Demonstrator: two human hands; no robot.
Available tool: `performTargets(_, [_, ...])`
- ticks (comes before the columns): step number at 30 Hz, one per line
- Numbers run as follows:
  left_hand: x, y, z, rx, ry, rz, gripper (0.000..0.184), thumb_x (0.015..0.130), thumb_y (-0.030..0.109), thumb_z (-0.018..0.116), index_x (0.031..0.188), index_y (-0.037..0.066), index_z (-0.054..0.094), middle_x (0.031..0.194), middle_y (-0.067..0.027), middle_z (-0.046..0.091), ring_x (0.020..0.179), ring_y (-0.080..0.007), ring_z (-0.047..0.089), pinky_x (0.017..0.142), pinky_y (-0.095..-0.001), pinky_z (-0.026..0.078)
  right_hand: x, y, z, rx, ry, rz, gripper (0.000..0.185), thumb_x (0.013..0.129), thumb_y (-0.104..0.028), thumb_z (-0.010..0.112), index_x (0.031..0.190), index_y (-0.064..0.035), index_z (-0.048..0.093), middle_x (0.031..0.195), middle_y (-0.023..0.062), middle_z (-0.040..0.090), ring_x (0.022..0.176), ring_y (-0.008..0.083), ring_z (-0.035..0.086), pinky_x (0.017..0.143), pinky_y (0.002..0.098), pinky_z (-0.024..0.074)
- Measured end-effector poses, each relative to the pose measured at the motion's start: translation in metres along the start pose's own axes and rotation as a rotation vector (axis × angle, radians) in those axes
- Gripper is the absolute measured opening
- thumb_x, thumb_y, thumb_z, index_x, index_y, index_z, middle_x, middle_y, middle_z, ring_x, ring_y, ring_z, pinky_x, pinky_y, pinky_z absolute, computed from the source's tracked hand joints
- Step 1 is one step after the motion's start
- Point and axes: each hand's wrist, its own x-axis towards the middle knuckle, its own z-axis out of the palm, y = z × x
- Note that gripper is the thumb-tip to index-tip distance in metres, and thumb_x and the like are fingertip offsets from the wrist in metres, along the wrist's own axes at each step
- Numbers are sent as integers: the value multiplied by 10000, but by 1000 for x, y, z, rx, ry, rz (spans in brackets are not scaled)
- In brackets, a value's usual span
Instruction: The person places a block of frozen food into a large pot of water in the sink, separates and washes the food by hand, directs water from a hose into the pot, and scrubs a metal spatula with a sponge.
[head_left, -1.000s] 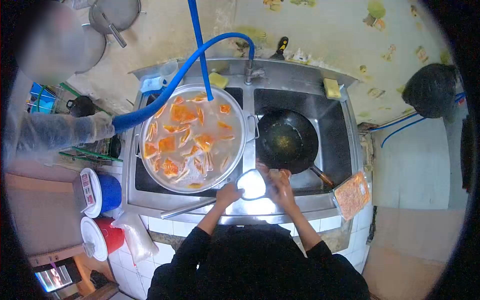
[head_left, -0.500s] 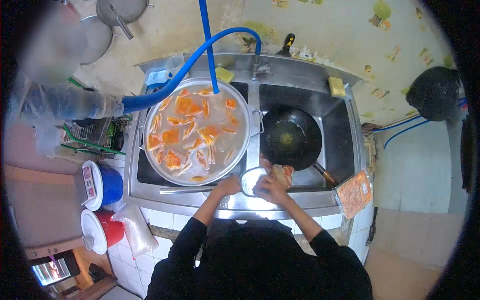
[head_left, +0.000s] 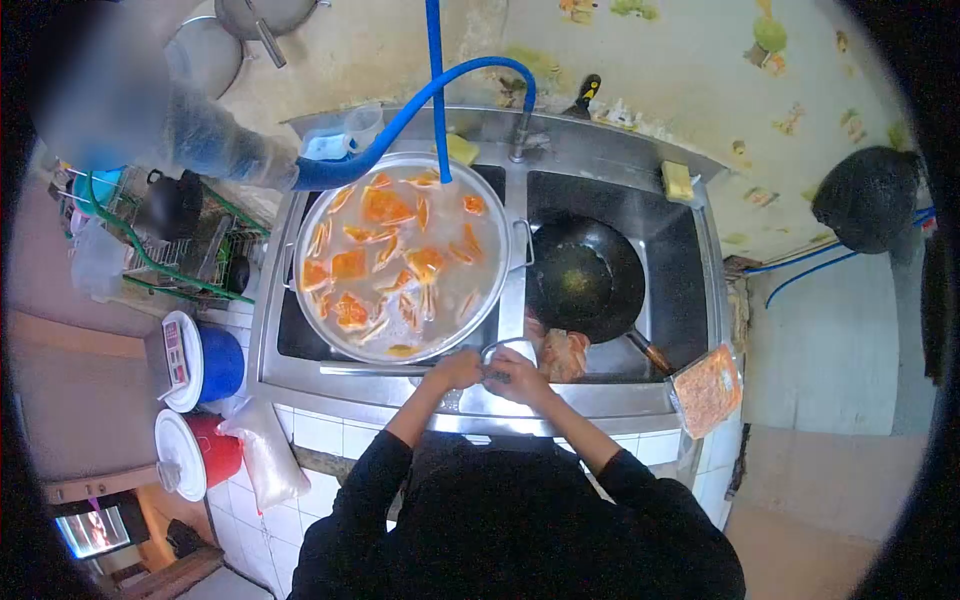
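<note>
At the far left, a blue bucket (head_left: 224, 362) and a red bucket (head_left: 218, 450) stand near a plastic bag (head_left: 268, 458); a blurred shape above them is hard to make out. Next comes a large pot (head_left: 506, 250) of cloudy water with orange pieces (head_left: 386, 207), over the left basin of the sink (head_left: 612, 402).

Just in front of the pot lies the long-handled metal utensil (head_left: 385, 370), its long axis side to side along the sink's front edge: handle end left, head right. The left hand (head_left: 458, 370) is curled around the handle near the head, covering that stretch. The right hand (head_left: 513, 377) has its fingers bunched against the head, hiding part of it; whether they hold anything, I cannot tell. Glare washes out the head, so ladle or turner is unclear.

Right of the hands sits a pale, pinkish lump (head_left: 565, 357), its nature uncertain, then a dark wok (head_left: 585, 280) with its handle pointing towards the front right, and a flat packet (head_left: 706, 392).
</note>
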Motion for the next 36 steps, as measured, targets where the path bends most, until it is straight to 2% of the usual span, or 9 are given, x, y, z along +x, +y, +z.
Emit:
performTargets(5, [-5,-12,6,85,-21,25,333,764,299,465,874,22,613,970,-201,597,883,-355,584,746,-472,461,-44,4,-61,-182,188,172,199,641,-97,701,811,-65,601,823,96,548,850,282,534,770,374,436])
performTargets(6, [-16,-8,0,148,27,86,363,767,326,463,901,15,595,834,-216,610,784,-375,596,705,-479,464,-50,7,-73,-251,303,150,194,665,-108,701,819,-62,594,812,85,566,824,230,543,754,335,431])
performTargets(12, [-60,5,-12,253,193,129,431,808,336,524,1147,85,435,700,-207,598,667,-392,590,587,-493,458,-61,23,-94,591,894,577,91,812,-117,606,873,-53,587,818,0,576,725,95,529,676,216,415])
performTargets(17, [-69,12,-29,308,139,197,386,845,311,494,1167,123,396,647,-173,589,642,-358,598,553,-475,456,-82,29,-105,1133,942,727,168,836,-177,566,955,-58,574,872,22,592,803,132,561,729,272,444])
performTargets(22, [-63,7,-23,-134,183,340,300,892,326,468,954,37,519,649,-130,563,595,-302,563,507,-390,423,-82,27,-101,1398,938,667,200,850,-221,536,981,-74,570,879,25,598,801,141,575,733,285,463])
performTargets(26, [-47,-3,-9,-563,66,371,337,914,365,434,881,41,524,633,-17,491,544,-152,471,495,-284,381,-41,-5,-87,963,940,624,155,818,-125,585,961,-68,567,881,27,580,818,120,539,732,240,429])
performTargets(28, [-42,-7,-3,-777,-62,107,357,925,379,409,841,54,529,638,53,411,546,-58,363,486,-224,333,-16,-22,-73,642,797,575,185,793,-114,618,958,-54,562,902,28,557,855,125,515,740,253,423])
performTargets(34, [-26,-27,18,-577,-58,103,355,930,369,403,839,55,542,628,53,413,556,-52,351,490,-217,322,8,-36,6,-123,337,112,239,740,-143,659,933,-32,574,938,129,530,833,248,535,721,311,429])
performTargets(36, [-24,-31,24,-584,-20,124,367,928,369,405,828,44,542,622,34,421,562,-71,370,500,-236,336,20,11,10,-318,461,100,219,730,-139,653,909,-35,584,926,149,513,839,264,533,734,336,430])
